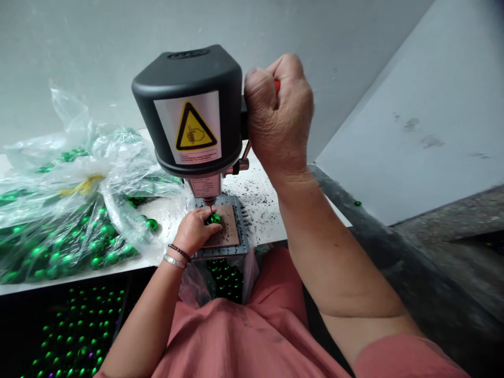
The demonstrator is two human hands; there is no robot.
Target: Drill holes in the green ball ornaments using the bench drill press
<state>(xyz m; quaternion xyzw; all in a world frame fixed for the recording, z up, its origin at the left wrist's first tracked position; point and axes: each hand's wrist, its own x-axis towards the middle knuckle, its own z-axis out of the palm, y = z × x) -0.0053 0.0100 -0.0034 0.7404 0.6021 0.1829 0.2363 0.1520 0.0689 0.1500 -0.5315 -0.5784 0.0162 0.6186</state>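
A black drill press (187,105) with a yellow warning sticker stands in front of me. My right hand (280,113) is closed round its red lever handle (277,86), raised beside the machine head. My left hand (197,230) pinches a shiny green ball (214,219) on a brown board (228,231) that lies on the metal drill base (244,242). Directly over the ball is the thin drill bit (211,209); whether it touches the ball I cannot tell.
Clear plastic bags (98,173) full of green balls (98,244) cover the table's left side. Dark shavings (258,205) lie scattered on the white tabletop (271,231). More green balls (79,325) sit below the table edge, and one loose ball (357,203) rests at right near the wall.
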